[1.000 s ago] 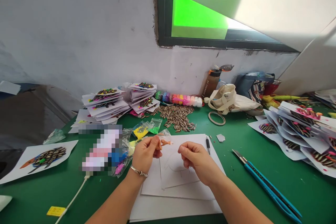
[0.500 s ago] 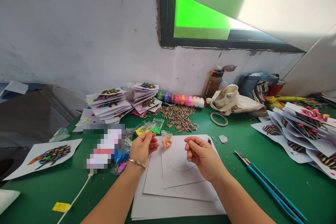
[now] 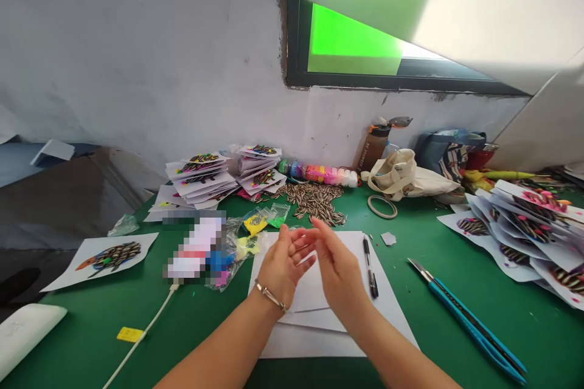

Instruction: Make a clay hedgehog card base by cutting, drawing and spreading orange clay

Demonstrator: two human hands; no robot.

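Silver-coloured metal, a thin bracelet (image 3: 270, 296), rings the wrist of the left hand (image 3: 281, 264), whose fingers spread in a loose curl towards the palm side of the right hand (image 3: 338, 273), which is held flatter. The two stand close together, unclenched; whether anything sits between them I cannot tell, as the palms hide it. Right beneath both hands lie the white paper sheets (image 3: 314, 343), which look light and limp and would likely crease under a hard pinch, so an outer edge seems the best hold. Just right of the right hand a black pen (image 3: 370, 267) lies on them, probably light and stiff, best pinched at mid-barrel. Beside the left hand, on its left, clear bags (image 3: 255, 223) hold coloured material that looks soft and easily dented; a corner should suit better than the lump. Beyond the fingertips spreads a heap of striped seeds (image 3: 317, 200), dry-looking and probably slippery. Well right of the right hand lies a blue cutter (image 3: 477, 328), stiff, its blade bare, safest taken by the body
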